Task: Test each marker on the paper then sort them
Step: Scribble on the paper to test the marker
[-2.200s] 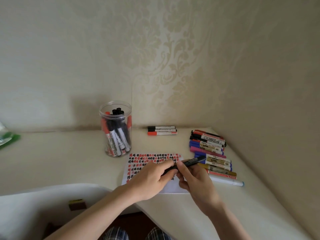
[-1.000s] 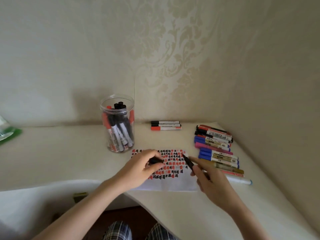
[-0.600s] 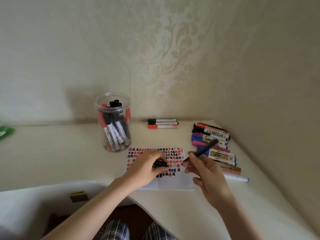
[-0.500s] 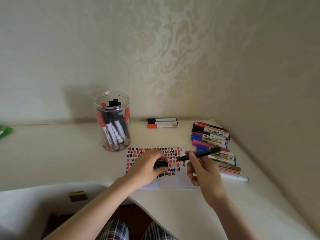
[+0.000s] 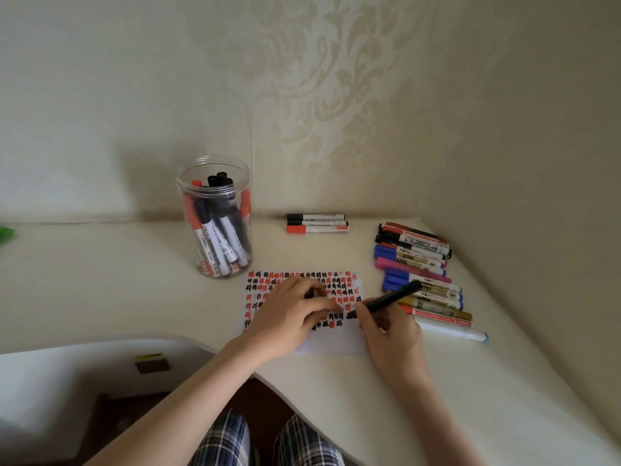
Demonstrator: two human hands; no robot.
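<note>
A white paper [image 5: 331,343] covered with rows of red and black marks lies on the cream table. My right hand [image 5: 391,334] grips a black marker [image 5: 391,299] with its tip down on the paper's right side. My left hand [image 5: 290,314] rests on the paper with curled fingers and holds the marker's black cap [image 5: 311,293], mostly hidden. A clear jar [image 5: 215,215] of red and black markers stands behind the paper at left. Three markers [image 5: 317,223] lie by the wall. Several coloured markers [image 5: 420,280] lie in a row on the right.
The table [image 5: 100,280] runs into a corner of two wallpapered walls and has a curved front edge. A green object [image 5: 5,235] shows at the far left edge. A white surface [image 5: 67,381] sits lower left, and plaid trousers [image 5: 262,438] are below.
My hands pulled the cap off the black marker. My left hand moved onto the paper with the cap. My right hand turned the marker and brought its tip down onto the paper.
</note>
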